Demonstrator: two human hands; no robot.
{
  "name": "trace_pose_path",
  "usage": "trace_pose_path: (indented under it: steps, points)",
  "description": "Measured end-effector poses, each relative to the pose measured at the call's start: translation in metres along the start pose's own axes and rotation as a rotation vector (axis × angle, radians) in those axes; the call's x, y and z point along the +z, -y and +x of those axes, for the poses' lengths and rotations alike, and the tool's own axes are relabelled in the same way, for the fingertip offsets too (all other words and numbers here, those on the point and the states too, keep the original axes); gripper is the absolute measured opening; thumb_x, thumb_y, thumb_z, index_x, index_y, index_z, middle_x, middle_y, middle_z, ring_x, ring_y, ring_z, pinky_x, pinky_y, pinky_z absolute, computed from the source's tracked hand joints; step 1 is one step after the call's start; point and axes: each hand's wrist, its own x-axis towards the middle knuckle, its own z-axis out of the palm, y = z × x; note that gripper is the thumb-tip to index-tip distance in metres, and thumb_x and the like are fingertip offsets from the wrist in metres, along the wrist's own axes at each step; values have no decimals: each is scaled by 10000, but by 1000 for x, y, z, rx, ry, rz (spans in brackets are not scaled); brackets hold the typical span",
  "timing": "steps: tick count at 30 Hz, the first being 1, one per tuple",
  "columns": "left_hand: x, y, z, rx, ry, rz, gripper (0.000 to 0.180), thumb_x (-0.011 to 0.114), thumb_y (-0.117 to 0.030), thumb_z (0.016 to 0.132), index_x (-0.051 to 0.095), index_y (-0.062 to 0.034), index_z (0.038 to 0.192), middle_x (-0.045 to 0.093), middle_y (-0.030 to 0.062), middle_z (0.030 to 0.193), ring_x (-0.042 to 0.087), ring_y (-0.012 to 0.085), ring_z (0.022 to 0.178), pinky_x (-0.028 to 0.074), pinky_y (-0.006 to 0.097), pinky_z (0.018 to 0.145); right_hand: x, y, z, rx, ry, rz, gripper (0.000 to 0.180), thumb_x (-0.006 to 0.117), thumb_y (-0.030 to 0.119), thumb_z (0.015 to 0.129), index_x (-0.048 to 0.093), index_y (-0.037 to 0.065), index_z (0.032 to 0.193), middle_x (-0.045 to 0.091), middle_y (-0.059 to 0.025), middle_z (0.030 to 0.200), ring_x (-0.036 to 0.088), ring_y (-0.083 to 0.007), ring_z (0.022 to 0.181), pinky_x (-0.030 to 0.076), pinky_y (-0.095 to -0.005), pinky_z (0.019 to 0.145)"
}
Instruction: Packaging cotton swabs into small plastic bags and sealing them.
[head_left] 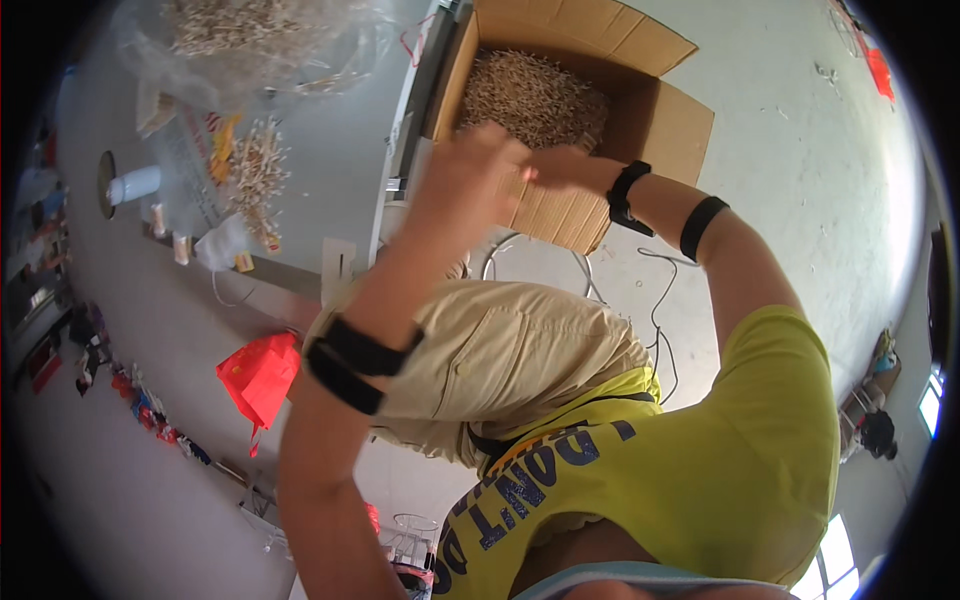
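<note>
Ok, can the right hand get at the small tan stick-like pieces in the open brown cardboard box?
Probably yes: the right hand appears over the near edge of the box, whose open top leaves the tan pieces exposed.

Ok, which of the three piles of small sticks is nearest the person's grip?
The pile inside the open cardboard box, beside the left grip and right grip. The others are on the table: the heap amid clear plastic and the loose heap.

The cardboard box (630, 105) is open from above, its flaps (683, 132) and the table (335, 150) alongside hemming the approach.
</note>
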Motion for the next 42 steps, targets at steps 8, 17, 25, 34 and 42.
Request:
trace_pose_path:
  steps: [8, 17, 25, 34, 42]
  points:
    - [15, 138, 53, -290, 61, 320, 996, 797, -367, 770, 223, -90, 1535, 227, 190, 1579, 238, 350, 1458, 248, 505, 1168, 53, -264, 38, 683, -264, 185, 128, 633, 165, 896, 746, 110, 923, 737, -65, 929, 717, -199, 841, 569, -350, 657]
    - [42, 173, 26, -258, -123, 504, 1047, 791, -227, 765, 124, -90, 1561, 141, 140, 1615, 170, 331, 1487, 198, 523, 1185, 126, -230, 96, 270, -14, -585, 203, 544, 176, 945, 688, 118, 1076, 708, -99, 1002, 688, -249, 925, 560, -406, 715]
    - [48, 160, 56, -228, -282, 535, 666, 574, -109, 900, 322, -150, 1515, 313, 115, 1555, 339, 310, 1423, 331, 524, 1110, 107, -303, 89, 589, -149, -167, 317, 630, 292, 901, 686, 91, 1140, 707, -163, 1065, 665, -312, 1014, 527, -423, 835]
    - [52, 170, 40, -254, -278, 583, 712, 646, -77, 857, 361, -172, 1502, 339, 93, 1546, 385, 308, 1396, 363, 529, 1098, 187, -345, 111, 939, -456, 1312, 631, 606, 453, 929, 521, 15, 1375, 548, -152, 1355, 532, -261, 1184, 409, -391, 994]
    - [30, 148, 49, -205, -209, 512, 680, 586, -89, 872, 339, -81, 1506, 308, 145, 1561, 308, 360, 1436, 237, 552, 1160, 174, -338, 132, 924, -597, 1489, 583, 560, 448, 972, 497, 59, 1403, 527, -113, 1386, 537, -250, 1184, 434, -384, 954]
